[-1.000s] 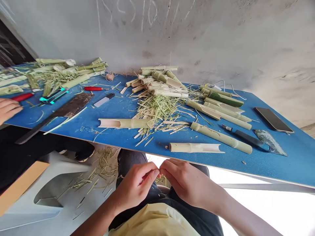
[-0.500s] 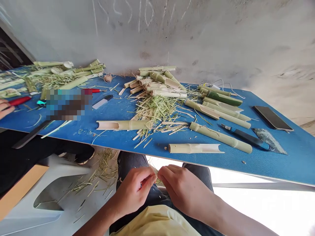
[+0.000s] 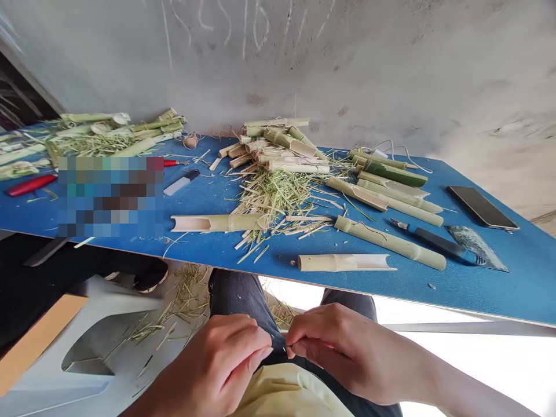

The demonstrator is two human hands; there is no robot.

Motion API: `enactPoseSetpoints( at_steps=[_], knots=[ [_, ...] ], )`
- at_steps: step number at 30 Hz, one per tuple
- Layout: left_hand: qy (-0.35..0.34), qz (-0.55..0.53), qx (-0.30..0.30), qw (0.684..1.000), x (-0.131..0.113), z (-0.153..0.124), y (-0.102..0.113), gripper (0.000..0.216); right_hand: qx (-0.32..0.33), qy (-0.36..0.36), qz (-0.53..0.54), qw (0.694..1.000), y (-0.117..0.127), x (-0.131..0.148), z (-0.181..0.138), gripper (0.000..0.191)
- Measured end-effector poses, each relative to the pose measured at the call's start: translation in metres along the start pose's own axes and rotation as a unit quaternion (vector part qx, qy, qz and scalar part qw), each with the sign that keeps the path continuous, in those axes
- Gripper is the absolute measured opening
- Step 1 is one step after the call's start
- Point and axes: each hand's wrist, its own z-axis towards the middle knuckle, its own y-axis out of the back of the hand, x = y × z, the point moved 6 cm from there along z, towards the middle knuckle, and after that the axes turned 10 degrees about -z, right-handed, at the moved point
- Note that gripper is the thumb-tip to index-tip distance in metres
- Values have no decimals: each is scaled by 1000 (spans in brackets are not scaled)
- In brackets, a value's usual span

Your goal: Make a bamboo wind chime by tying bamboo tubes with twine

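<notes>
Over my lap, my left hand (image 3: 228,359) is closed in a pinch, thumb pressed against the curled fingers. Facing it a short gap away, my right hand (image 3: 341,350) pinches with thumb and forefinger. Something tiny and thin seems to show at the fingertips, too small to name. On the table edge above my hands lies a bamboo piece (image 3: 343,263) with one half cut open. Behind it are a longer bamboo tube (image 3: 391,243) and a blue-handled cutter (image 3: 443,243).
The blue table (image 3: 490,289) bears a bamboo pile (image 3: 291,142), shavings (image 3: 278,194), another cut bamboo piece (image 3: 217,223) and a phone (image 3: 482,207). At left lie a red-handled tool (image 3: 30,185) and a grey blade (image 3: 47,252), partly blurred out. Shavings litter the floor.
Both hands have come lower and nearer to me, and a gap has opened between their fingertips. At far left, another person's hand has left the red handle and is out of sight.
</notes>
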Motion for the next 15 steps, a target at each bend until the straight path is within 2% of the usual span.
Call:
enactPoseSetpoints(
  at_steps=[3, 10, 15],
  knots=[
    [-12, 26, 21, 999, -1, -3, -5, 26, 7, -1, -28, 1000, -5, 0, -2, 23],
    [11, 22, 29, 999, 0, -2, -11, 27, 5, -20, -216, 976, -15, -4, -9, 25],
    [31, -6, 19, 999, 2, -1, 3, 25, 22, 53, -315, 947, -18, 6, -13, 23]
  ],
)
